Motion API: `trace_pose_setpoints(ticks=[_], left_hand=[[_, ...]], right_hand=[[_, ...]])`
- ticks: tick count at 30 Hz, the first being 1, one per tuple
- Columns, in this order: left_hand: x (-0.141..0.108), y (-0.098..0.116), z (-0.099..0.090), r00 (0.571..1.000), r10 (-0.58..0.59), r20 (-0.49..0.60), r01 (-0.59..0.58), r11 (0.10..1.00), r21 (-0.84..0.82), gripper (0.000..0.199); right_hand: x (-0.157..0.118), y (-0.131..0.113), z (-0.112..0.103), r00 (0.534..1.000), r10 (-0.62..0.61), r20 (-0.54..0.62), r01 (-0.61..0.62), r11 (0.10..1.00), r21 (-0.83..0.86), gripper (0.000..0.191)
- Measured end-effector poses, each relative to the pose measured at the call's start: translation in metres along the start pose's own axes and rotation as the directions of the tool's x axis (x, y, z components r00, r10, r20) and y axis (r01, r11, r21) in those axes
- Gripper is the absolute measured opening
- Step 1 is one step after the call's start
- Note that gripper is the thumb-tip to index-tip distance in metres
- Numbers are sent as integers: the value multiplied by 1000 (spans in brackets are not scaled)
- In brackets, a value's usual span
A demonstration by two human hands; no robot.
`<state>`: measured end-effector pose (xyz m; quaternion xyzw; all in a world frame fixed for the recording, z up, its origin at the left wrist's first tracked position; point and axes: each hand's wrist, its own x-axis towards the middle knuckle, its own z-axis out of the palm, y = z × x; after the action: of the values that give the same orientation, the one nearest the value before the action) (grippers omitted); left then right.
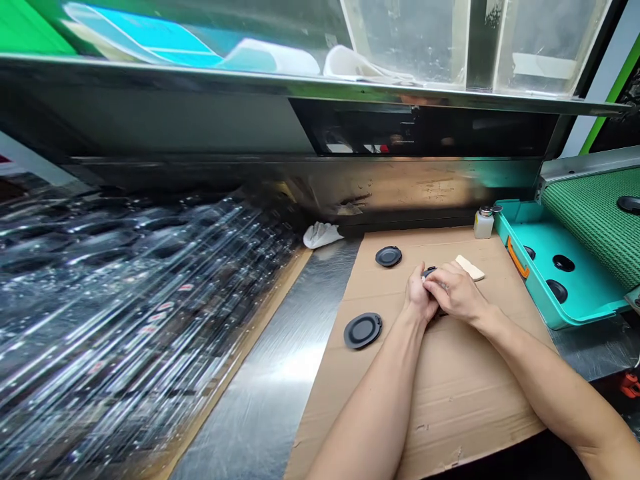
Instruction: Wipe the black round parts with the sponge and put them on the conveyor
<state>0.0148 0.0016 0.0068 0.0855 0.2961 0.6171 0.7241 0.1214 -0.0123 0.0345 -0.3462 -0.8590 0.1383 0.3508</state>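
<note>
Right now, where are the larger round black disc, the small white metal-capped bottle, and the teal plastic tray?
Larger round black disc [363, 331]: head view, on its centre.
Small white metal-capped bottle [483, 227]: head view, on its body.
Teal plastic tray [590, 313]: head view, on its front rim.

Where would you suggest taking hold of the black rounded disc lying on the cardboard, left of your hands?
Pinch the black disc by its rim from the side away from the left hand: it lies flat on the cardboard, so the rim is the likely hold.
</note>
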Motion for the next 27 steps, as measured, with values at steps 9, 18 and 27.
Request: trace_pose_setpoints(ticks=[9,18,27], left_hand=[[7,-6,-4,999,27,-25,-26,999,25,48],[11,-11,-6,973,189,-129,-174,977,122,51],[17,-5,-11,963,249,-107,-223,952,209,64]], right_hand=[[0,19,-14,998,70,3,-68,984,-166,18],[3,18,-3,969,238,-64,-245,907,-343,26],[0,5,-19,951,288,113,-257,938,-233,17]])
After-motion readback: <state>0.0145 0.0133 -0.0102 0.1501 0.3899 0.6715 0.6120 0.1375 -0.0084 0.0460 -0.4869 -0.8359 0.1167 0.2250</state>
